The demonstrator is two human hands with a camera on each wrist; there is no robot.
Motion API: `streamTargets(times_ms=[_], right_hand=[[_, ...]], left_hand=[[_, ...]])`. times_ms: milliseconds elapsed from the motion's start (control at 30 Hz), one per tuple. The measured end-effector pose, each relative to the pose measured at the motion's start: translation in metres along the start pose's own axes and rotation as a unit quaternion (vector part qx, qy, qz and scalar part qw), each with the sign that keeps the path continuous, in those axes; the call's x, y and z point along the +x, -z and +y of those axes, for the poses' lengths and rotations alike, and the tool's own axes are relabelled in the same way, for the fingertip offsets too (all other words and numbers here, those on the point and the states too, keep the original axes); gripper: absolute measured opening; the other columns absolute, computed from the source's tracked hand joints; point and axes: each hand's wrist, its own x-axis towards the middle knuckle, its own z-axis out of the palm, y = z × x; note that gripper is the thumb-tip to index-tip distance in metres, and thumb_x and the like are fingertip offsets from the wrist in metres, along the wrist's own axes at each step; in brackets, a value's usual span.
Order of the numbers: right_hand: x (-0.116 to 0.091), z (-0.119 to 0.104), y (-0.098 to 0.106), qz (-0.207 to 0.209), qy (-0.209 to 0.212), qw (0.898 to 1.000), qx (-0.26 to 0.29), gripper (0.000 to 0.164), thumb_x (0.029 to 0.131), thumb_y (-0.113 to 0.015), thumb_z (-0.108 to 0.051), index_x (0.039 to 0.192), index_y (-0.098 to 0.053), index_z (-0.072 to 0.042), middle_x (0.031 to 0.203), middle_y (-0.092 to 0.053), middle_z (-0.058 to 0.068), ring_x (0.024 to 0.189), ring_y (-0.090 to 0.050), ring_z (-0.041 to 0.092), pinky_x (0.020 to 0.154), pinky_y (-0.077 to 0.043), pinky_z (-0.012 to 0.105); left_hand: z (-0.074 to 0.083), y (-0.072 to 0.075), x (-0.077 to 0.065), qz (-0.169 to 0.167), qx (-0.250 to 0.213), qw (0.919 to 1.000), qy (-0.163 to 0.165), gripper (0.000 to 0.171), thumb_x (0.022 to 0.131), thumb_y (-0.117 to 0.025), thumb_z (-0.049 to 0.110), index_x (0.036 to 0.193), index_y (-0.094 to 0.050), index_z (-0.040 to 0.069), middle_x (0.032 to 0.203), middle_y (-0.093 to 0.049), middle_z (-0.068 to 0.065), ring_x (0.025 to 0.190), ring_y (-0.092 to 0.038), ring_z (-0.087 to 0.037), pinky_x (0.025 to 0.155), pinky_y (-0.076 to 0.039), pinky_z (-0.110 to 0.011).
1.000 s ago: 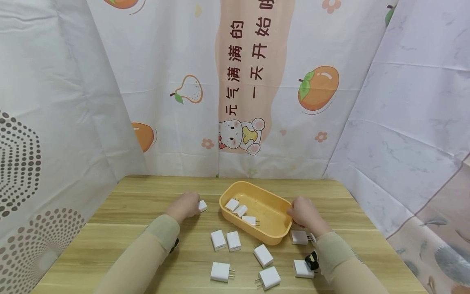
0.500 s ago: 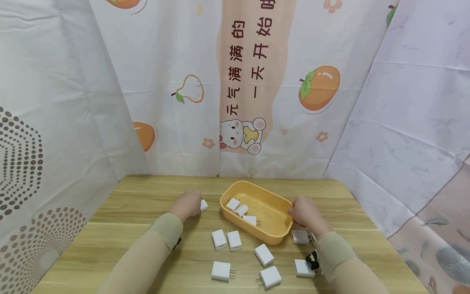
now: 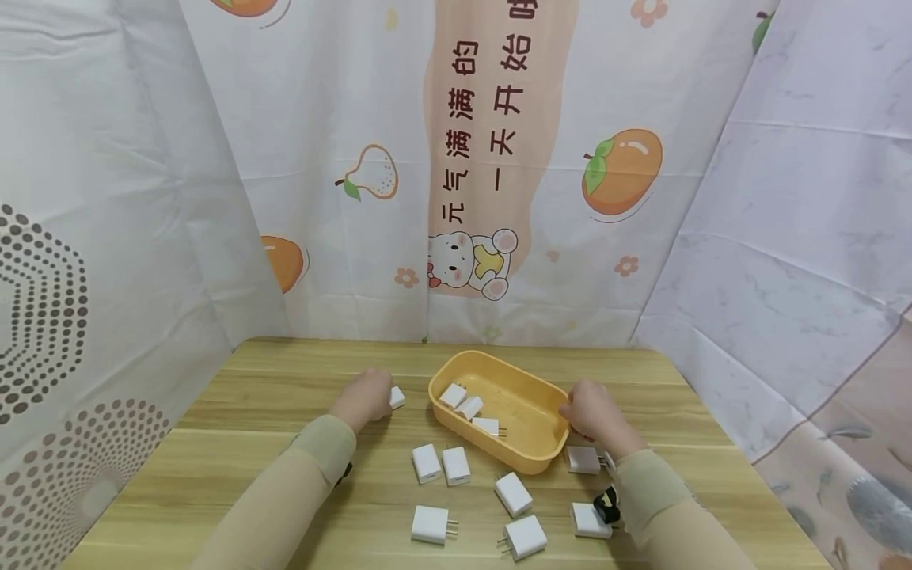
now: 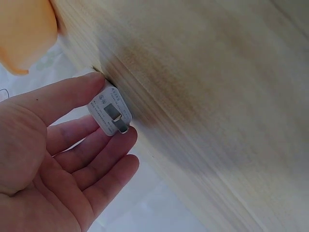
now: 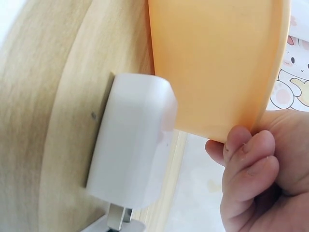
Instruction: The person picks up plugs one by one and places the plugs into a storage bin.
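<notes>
My left hand pinches a white charger plug between thumb and fingers at the tabletop, left of the bin. In the left wrist view its printed face and metal prongs point toward the camera. With curled fingers, my right hand grips the right end of the yellow plastic bin. Inside the bin, toward its left end, lie three white charger plugs. One more charger plug lies on the wood beneath my right hand, close to the bin's wall.
Several white charger plugs lie on the wooden table in front of the bin, among them a pair side by side and one at the front. A printed curtain hangs behind the table.
The whole head view has shifted very slightly to the right. Both hands, the bin and the charger plugs keep their places relative to one another.
</notes>
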Motion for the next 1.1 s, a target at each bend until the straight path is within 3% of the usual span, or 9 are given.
streamTargets(times_ms=[500, 800, 1100], right_hand=[[-0.0017, 0.0010, 0.0000, 0.001, 0.012, 1.000, -0.004, 0.033, 0.087, -0.061, -0.008, 0.056, -0.050, -0.012, 0.044, -0.048, -0.003, 0.037, -0.046, 0.012, 0.039, -0.037, 0.024], [-0.0012, 0.0014, -0.0006, -0.009, 0.004, 1.000, -0.001, 0.034, 0.089, -0.062, -0.009, 0.057, -0.051, -0.011, 0.046, -0.050, -0.001, 0.039, -0.047, 0.013, 0.039, -0.038, 0.024], [-0.0018, 0.0021, -0.0006, -0.021, -0.003, 1.000, 0.019, 0.032, 0.089, -0.059, -0.007, 0.058, -0.051, -0.011, 0.044, -0.049, -0.002, 0.037, -0.045, 0.011, 0.037, -0.036, 0.022]], left_hand=[[-0.0044, -0.0016, 0.0015, -0.018, -0.011, 0.9998, -0.001, 0.017, 0.084, -0.082, 0.009, 0.095, -0.071, 0.003, 0.082, -0.063, -0.004, 0.072, -0.057, -0.019, 0.069, -0.053, -0.038], [-0.0039, -0.0007, 0.0004, -0.024, -0.035, 0.9991, 0.004, 0.028, 0.085, -0.084, 0.015, 0.108, -0.074, 0.004, 0.095, -0.068, -0.005, 0.079, -0.058, -0.018, 0.074, -0.053, -0.039], [-0.0020, 0.0012, -0.0015, 0.042, -0.055, 0.9973, -0.022, 0.034, 0.085, -0.084, 0.018, 0.112, -0.072, 0.002, 0.099, -0.069, -0.009, 0.084, -0.062, -0.021, 0.078, -0.055, -0.041]])
